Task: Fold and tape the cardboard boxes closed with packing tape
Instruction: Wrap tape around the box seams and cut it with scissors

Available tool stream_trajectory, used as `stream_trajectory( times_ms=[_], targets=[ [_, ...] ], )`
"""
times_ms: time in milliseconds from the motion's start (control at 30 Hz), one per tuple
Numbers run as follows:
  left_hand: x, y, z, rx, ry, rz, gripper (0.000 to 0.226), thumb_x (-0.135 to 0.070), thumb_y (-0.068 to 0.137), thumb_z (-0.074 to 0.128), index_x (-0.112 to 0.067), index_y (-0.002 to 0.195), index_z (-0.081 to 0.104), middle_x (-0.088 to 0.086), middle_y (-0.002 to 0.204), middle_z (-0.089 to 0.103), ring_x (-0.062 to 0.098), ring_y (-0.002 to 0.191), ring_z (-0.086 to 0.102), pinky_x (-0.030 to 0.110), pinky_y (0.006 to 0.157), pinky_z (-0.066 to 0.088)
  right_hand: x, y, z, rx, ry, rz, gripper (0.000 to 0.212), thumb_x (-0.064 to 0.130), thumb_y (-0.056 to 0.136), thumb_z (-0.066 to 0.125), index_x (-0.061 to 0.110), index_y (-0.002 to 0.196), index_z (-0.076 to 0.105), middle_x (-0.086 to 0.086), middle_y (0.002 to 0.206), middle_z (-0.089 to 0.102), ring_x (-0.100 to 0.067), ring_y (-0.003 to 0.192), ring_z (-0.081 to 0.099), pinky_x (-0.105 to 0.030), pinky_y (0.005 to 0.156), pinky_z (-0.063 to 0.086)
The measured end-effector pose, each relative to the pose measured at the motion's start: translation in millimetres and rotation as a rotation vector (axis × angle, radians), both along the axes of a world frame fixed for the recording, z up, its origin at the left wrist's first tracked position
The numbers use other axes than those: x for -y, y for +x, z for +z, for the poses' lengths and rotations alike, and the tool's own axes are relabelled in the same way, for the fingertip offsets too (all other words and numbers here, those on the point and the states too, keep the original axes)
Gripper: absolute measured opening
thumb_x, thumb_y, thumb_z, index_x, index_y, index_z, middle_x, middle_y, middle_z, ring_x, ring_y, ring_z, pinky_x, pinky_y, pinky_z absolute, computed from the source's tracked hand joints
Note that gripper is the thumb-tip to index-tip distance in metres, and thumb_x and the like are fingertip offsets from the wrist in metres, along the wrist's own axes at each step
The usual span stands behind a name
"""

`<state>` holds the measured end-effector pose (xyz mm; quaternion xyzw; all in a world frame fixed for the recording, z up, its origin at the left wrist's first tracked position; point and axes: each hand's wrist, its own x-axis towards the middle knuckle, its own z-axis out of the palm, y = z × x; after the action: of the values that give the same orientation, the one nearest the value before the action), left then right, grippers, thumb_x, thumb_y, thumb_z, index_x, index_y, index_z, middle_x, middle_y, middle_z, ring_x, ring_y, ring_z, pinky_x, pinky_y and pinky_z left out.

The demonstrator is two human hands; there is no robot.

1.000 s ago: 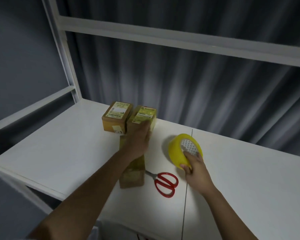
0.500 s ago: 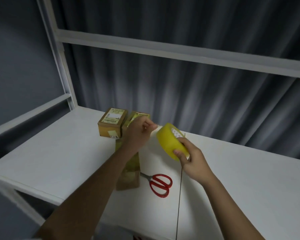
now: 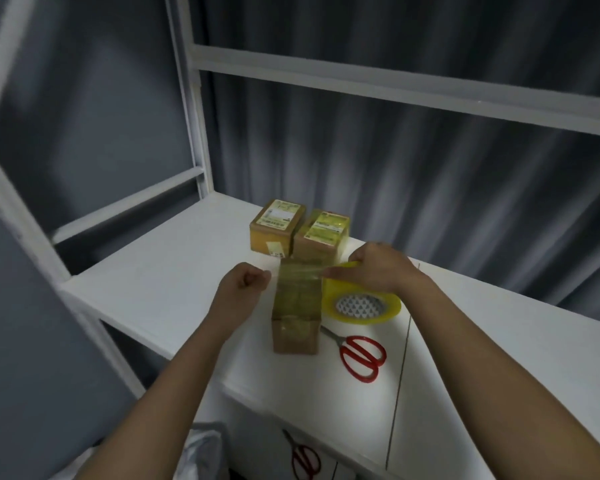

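Grey curtains hung behind a white shelf-table (image 3: 160, 285), where a long brown cardboard box (image 3: 296, 308) lay near the front edge, two labelled, taped brown boxes (image 3: 300, 228) just behind it. The left hand (image 3: 244, 289) was pinched shut on the free end of a clear tape strip (image 3: 300, 271) stretched over the box; the right hand (image 3: 378, 268) clamped the yellow roll of packing tape (image 3: 362, 306) beside it. Red-handled scissors (image 3: 359, 355) lay near. The tape looked thin, sticky and prone to wrinkling, so it was best held taut by its ends; the box seemed light and stiff, better steadied by its sides.
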<state>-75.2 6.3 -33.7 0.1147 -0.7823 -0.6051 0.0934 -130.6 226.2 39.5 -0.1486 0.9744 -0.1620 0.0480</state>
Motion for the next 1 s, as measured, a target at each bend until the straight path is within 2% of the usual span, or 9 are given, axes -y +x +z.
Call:
stream_trajectory(
  times_ms=[100, 200, 267, 367, 500, 600, 700, 867, 1000],
  targets=[
    [11.7, 2.8, 5.8, -0.036, 0.165, 0.089, 0.012, -0.013, 0.092, 0.058, -0.006, 0.083, 0.057, 0.003, 0.081, 0.056, 0.015, 0.077, 0.054, 0.031, 0.071, 0.050, -7.0, -5.9, -9.3, 0.069, -0.042, -0.018, 0.049, 0.078, 0.072, 0.053, 0.030, 0.079, 0.060, 0.011, 0.083, 0.061, -0.012, 0.076, 0.058, -0.031, 0.070, 0.050],
    [20.7, 5.4, 2.0, -0.016, 0.151, 0.090, 0.013, -0.011, 0.093, 0.056, -0.010, 0.080, 0.057, 0.003, 0.083, 0.055, 0.015, 0.076, 0.053, 0.030, 0.071, 0.051, -28.0, -9.0, -12.1, 0.202, -0.330, -0.101, 0.070, 0.074, 0.067, 0.063, 0.005, 0.078, 0.072, -0.013, 0.079, 0.070, -0.027, 0.074, 0.067, -0.039, 0.073, 0.055],
    [17.6, 5.0, -1.4, 0.009, 0.138, 0.057, 0.015, -0.013, 0.094, 0.055, -0.012, 0.079, 0.055, 0.003, 0.080, 0.053, 0.017, 0.073, 0.052, 0.031, 0.071, 0.051, -37.5, -7.4, -12.5, 0.278, -0.487, -0.126, 0.064, 0.062, 0.071, 0.069, -0.001, 0.080, 0.072, -0.016, 0.080, 0.071, -0.030, 0.078, 0.070, -0.036, 0.072, 0.056],
    [10.4, 0.2, -0.6, 0.024, 0.137, 0.016, 0.014, -0.019, 0.095, 0.052, -0.011, 0.083, 0.054, 0.004, 0.080, 0.052, 0.018, 0.074, 0.052, 0.031, 0.071, 0.050, -45.1, -2.2, -19.0, 0.339, -0.551, -0.105, 0.048, 0.058, 0.074, 0.067, 0.010, 0.073, 0.073, -0.007, 0.076, 0.073, -0.026, 0.076, 0.071, -0.030, 0.070, 0.055],
    [11.9, -0.8, -6.7, -0.027, -0.007, 0.063, 0.031, -0.035, 0.089, 0.062, -0.008, 0.075, 0.056, 0.006, 0.070, 0.052, 0.018, 0.067, 0.050, 0.033, 0.067, 0.046, -44.6, 1.0, -26.8, 0.214, -0.418, -0.089, 0.045, 0.058, 0.075, 0.069, 0.014, 0.067, 0.071, -0.003, 0.069, 0.069, -0.020, 0.069, 0.069, -0.033, 0.066, 0.054],
    [12.2, 0.1, -14.0, -0.068, 0.001, 0.140, 0.030, -0.030, 0.088, 0.064, -0.011, 0.066, 0.055, 0.002, 0.061, 0.051, 0.018, 0.058, 0.044, 0.031, 0.060, 0.039, -39.5, -0.8, -36.1, 0.132, -0.351, -0.081, 0.052, 0.065, 0.070, 0.068, 0.013, 0.067, 0.069, -0.005, 0.069, 0.066, -0.022, 0.068, 0.066, -0.039, 0.065, 0.054],
    [13.0, -1.9, -18.6, -0.063, -0.003, 0.187, 0.030, -0.028, 0.089, 0.064, -0.011, 0.066, 0.054, 0.002, 0.059, 0.051, 0.017, 0.055, 0.042, 0.027, 0.056, 0.035, -36.4, -5.1, -42.1, 0.095, -0.166, -0.086, 0.053, 0.073, 0.067, 0.063, 0.020, 0.064, 0.064, 0.003, 0.068, 0.061, -0.018, 0.069, 0.061, -0.037, 0.064, 0.050],
    [17.3, -2.8, -31.0, -0.037, -0.122, 0.154, 0.030, -0.032, 0.090, 0.061, -0.012, 0.069, 0.054, 0.012, 0.067, 0.056, 0.018, 0.056, 0.043, 0.027, 0.055, 0.035, -34.8, -12.8, -39.2, 0.146, -0.050, -0.089, 0.054, 0.074, 0.067, 0.060, 0.022, 0.076, 0.071, 0.004, 0.079, 0.067, -0.014, 0.074, 0.063, -0.038, 0.076, 0.057],
    [23.1, -4.2, -34.5, 0.002, -0.109, 0.144, 0.031, -0.032, 0.090, 0.062, -0.010, 0.068, 0.055, 0.004, 0.063, 0.056, 0.015, 0.055, 0.045, 0.026, 0.055, 0.035, -27.5, -17.7, -36.5, 0.167, -0.005, -0.071, 0.055, 0.076, 0.064, 0.061, 0.026, 0.083, 0.071, 0.006, 0.085, 0.067, -0.013, 0.077, 0.063, -0.038, 0.079, 0.056]
  ],
)
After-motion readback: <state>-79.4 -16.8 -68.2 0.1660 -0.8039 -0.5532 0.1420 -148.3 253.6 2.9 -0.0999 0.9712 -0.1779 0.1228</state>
